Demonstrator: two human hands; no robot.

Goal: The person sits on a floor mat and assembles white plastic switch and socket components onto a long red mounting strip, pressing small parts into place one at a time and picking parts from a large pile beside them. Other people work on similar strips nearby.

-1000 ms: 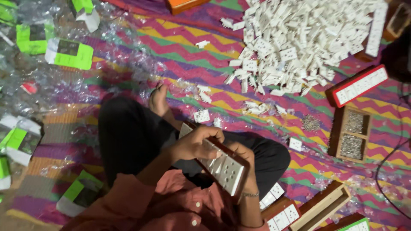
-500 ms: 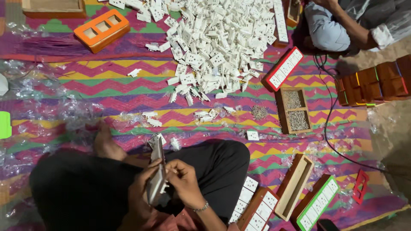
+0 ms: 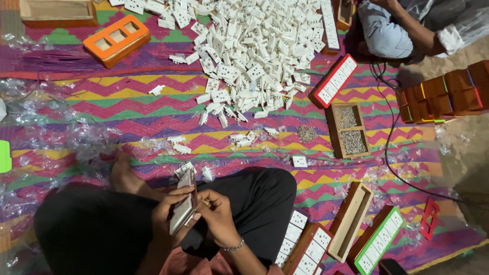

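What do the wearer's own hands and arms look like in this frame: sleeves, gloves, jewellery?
Both hands are bare, no gloves. The right hand has a thin beaded metal bracelet at the wrist. The left hand shows nothing worn. Both forearms are uncovered as far as the frame shows; no sleeve edge is visible.

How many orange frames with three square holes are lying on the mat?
1. The orange frame lies at the upper left of the mat, beside the pile of white sockets. The stacked orange boxes at right may hide more.
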